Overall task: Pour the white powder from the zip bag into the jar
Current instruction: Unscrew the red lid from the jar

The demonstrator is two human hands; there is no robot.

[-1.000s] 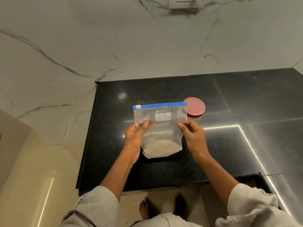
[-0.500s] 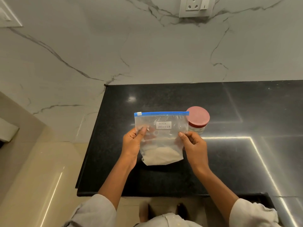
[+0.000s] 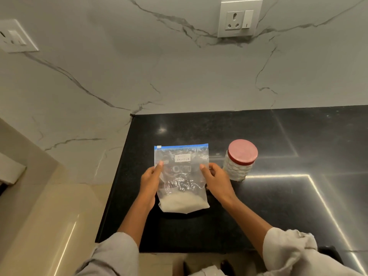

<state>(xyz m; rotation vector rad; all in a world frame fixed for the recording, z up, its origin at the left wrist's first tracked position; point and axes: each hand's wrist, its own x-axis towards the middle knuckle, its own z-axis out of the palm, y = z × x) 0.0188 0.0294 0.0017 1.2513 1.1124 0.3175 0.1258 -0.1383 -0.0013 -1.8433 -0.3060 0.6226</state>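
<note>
A: What changed?
B: The zip bag (image 3: 181,176) now sits clear of the red-lidded jar (image 3: 240,159), which it overlapped before.
A: Hands?
B: Left hand (image 3: 149,181) and right hand (image 3: 217,181) pinch its sides above the black countertop (image 3: 278,206). Label reads roughly "powder".

A white label (image 3: 182,157) on the zip bag (image 3: 181,176) carries two handwritten lines; the lower reads roughly "POWDER", the upper is illegible.
</note>
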